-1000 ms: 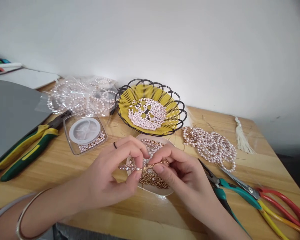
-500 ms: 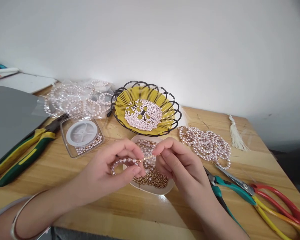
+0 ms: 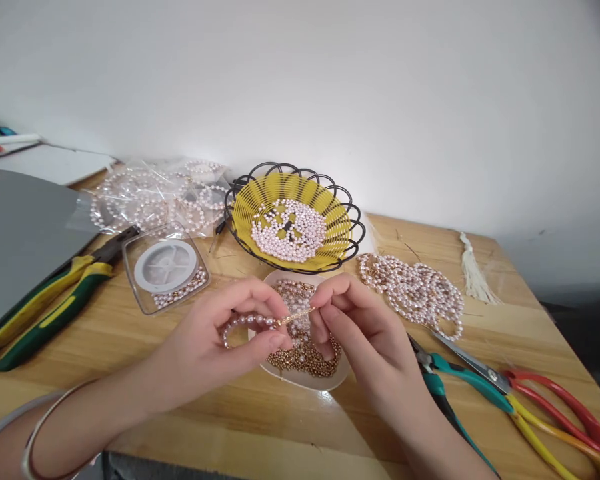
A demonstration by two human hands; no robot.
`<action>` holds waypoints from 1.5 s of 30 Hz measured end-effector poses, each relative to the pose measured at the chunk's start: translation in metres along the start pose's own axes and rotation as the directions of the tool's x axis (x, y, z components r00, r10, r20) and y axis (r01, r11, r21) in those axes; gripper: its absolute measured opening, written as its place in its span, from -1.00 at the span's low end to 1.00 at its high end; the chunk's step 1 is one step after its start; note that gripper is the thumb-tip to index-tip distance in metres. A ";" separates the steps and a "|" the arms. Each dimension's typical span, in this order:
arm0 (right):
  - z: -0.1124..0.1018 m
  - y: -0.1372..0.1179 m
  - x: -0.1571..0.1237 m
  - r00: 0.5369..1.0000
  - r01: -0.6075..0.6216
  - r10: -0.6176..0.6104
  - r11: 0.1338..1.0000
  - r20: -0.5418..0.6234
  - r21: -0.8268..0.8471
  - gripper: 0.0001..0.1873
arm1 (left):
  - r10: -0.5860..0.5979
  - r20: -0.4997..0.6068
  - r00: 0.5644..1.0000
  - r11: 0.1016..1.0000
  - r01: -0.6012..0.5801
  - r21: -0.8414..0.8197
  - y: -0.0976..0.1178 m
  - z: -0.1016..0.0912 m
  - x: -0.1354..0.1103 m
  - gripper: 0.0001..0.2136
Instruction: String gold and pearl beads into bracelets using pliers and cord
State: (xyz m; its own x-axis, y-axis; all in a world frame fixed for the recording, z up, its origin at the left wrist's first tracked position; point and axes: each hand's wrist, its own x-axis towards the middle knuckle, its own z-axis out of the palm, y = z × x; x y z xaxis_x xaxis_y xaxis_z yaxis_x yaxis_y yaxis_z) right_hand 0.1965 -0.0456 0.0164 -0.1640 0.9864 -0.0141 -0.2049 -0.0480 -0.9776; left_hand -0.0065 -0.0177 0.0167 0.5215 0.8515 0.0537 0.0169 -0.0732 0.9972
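Between thumb and fingers, my left hand (image 3: 245, 330) pinches a pink pearl bracelet (image 3: 247, 321) near its end. A short gold chain (image 3: 297, 315) runs from the bracelet toward the right. My right hand (image 3: 360, 333) pinches the far end of that chain, so it is held stretched between both hands. Right below them sits a white dish (image 3: 330, 383) with pearl beads and small gold beads (image 3: 305, 360); my fingers cover part of it.
Behind stands a yellow basket (image 3: 340, 230) of loose pearls. At left are a clear box with a spool (image 3: 165, 267), bagged strands (image 3: 155, 197) and green pliers (image 3: 60, 310). At right lie pearl strands (image 3: 415, 290), red-handled scissors (image 3: 560, 407), teal pliers (image 3: 470, 377) and a tassel (image 3: 475, 270).
My right fingertips have shifted slightly along the chain, and more of the gold chain shows between the hands. My left hand keeps its hold on the bracelet.
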 end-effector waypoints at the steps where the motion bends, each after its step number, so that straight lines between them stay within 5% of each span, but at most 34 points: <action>1: 0.000 -0.001 0.001 1.000 0.009 -0.009 1.000 -0.008 -0.010 -0.90 | -0.001 -0.007 1.000 1.000 0.001 0.006 0.001 0.000 0.001 -0.85; 14: -0.001 0.006 0.004 0.983 0.140 -0.130 0.988 -0.133 0.066 -0.84 | -0.029 -0.085 0.996 0.999 0.027 -0.030 -0.002 -0.003 0.004 -0.90; 21: -0.004 0.000 0.005 0.997 0.029 -0.018 0.989 -0.081 0.145 -0.82 | -0.022 -0.094 0.995 0.999 0.025 0.026 0.001 -0.004 0.008 -0.91; 45: -0.007 -0.001 0.008 0.995 0.027 -0.003 0.972 -0.104 0.235 -0.93 | -0.009 -0.121 0.993 0.997 0.017 0.070 0.001 -0.005 0.005 -0.93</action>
State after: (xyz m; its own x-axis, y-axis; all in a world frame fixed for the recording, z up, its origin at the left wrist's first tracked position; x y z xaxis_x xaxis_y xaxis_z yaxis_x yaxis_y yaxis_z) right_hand 0.2017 -0.0362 0.0158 -0.0625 0.9975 -0.0330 -0.4303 -0.0567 -0.9009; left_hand -0.0084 -0.0105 0.0187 0.4145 0.9086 0.0510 0.0858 -0.0948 0.9918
